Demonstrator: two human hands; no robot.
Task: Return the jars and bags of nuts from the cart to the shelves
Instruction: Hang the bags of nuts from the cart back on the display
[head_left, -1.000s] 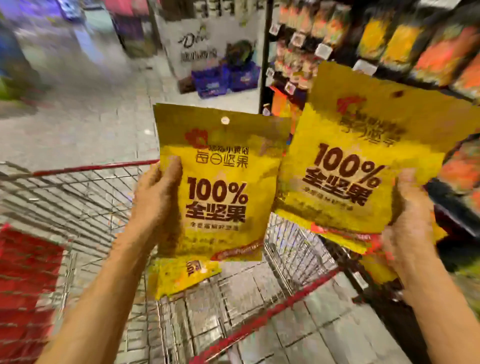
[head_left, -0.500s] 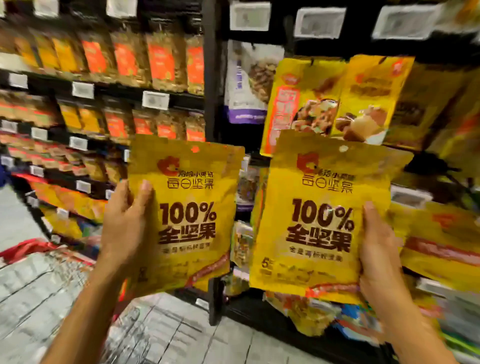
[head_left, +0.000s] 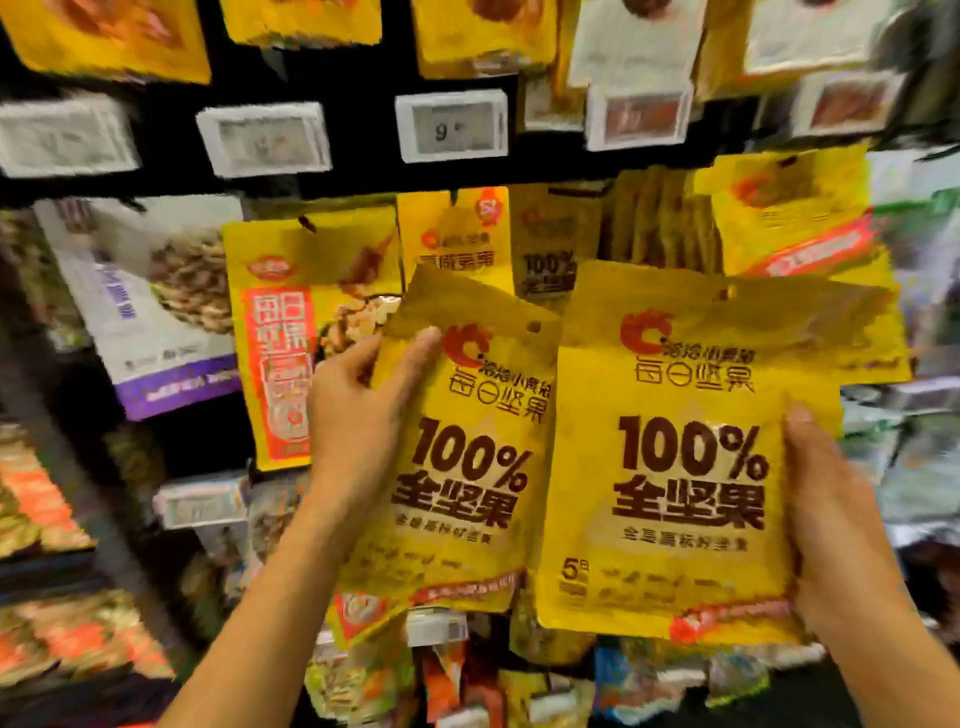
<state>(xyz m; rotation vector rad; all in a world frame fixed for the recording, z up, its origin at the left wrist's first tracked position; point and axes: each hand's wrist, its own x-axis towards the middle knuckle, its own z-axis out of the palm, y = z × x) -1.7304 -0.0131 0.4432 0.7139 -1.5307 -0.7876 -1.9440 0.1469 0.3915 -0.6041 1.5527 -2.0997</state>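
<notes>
Shelf (head_left: 358, 174) now fills view: my left hand (head_left: 358, 421) grips left bag (head_left: 467, 483), right hand (head_left: 836, 525) grips right bag (head_left: 670, 467), near matching hung bags (head_left: 545, 260).

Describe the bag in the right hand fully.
The right bag is a flat yellow pouch of glossy film: red logo, dark brown "100%" and Chinese lettering, red strip at the bottom, hang hole near the top. Upright, face to camera, before the shelf bags. The right hand grips its right edge; its left edge overlaps the left bag.
</notes>
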